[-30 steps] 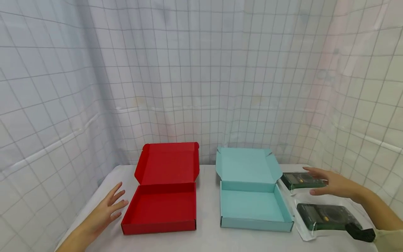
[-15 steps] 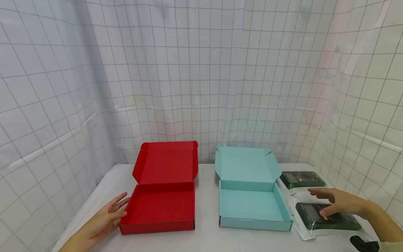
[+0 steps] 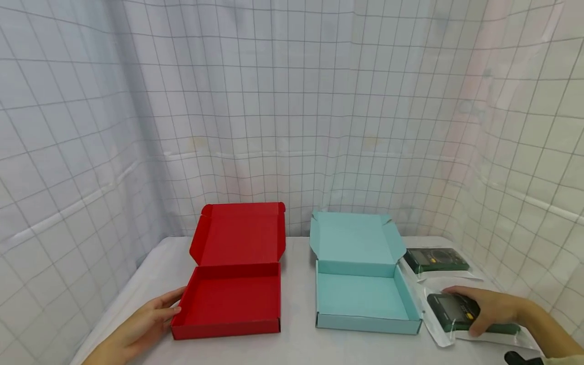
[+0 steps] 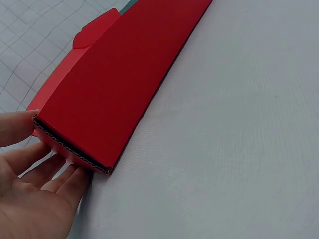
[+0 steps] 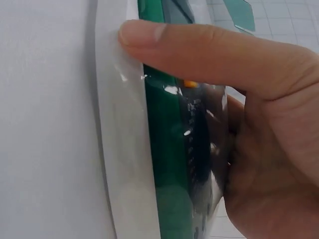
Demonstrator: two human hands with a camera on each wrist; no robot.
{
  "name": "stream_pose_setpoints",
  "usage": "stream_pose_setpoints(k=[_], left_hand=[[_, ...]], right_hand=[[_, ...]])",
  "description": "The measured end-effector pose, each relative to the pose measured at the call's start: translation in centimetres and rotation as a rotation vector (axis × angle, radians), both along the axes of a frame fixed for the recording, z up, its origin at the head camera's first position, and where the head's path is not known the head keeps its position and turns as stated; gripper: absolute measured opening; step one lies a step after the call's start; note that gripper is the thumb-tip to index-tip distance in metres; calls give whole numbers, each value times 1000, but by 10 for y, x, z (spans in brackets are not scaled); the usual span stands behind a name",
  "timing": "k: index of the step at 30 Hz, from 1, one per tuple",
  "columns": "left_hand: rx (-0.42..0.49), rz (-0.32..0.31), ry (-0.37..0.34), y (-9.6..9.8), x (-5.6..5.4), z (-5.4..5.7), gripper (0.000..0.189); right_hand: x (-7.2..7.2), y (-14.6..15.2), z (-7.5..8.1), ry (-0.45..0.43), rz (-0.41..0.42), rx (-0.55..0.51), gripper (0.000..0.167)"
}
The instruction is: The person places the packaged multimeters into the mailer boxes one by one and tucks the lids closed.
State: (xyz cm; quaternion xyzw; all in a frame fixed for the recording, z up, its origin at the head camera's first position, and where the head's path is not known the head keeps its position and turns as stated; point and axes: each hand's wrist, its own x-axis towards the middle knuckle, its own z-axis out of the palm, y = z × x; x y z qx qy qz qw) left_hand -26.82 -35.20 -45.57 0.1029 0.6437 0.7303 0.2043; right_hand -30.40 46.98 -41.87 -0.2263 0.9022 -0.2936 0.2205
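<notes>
A red cardboard box [image 3: 230,327] stands with its lid raised on the left. My left hand [image 3: 141,324] holds its left side; in the left wrist view the thumb is at the top corner and the fingers [image 4: 60,174] lie against the outer side wall. On the right, my right hand [image 3: 497,306] grips the nearer multimeter [image 3: 449,312], green and black in a clear plastic bag. The thumb presses its near side, and the other fingers reach over to the far side, mostly hidden. A second bagged multimeter [image 3: 435,259] lies behind it.
A light-blue cardboard box [image 3: 368,323], lid raised, stands between the red box and the multimeters. All rest on a white-covered table [image 3: 298,304]. A white grid-patterned curtain [image 3: 296,116] encloses the back and both sides.
My left hand has moved in from beside the red box to hold its left side. My right hand has come down from above the far multimeter and taken hold of the nearer one.
</notes>
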Motion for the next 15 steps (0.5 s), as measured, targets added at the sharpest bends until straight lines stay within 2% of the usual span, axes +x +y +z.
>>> stream_pose_setpoints(k=[9,15], left_hand=[[-5,-13,12,0,-3,1,74],[-2,-26,-1,-1,-3,-1,72]], right_hand=[[2,-8,-1,112,-79,62,86],[-1,-12,-2,179,-97,51,88]])
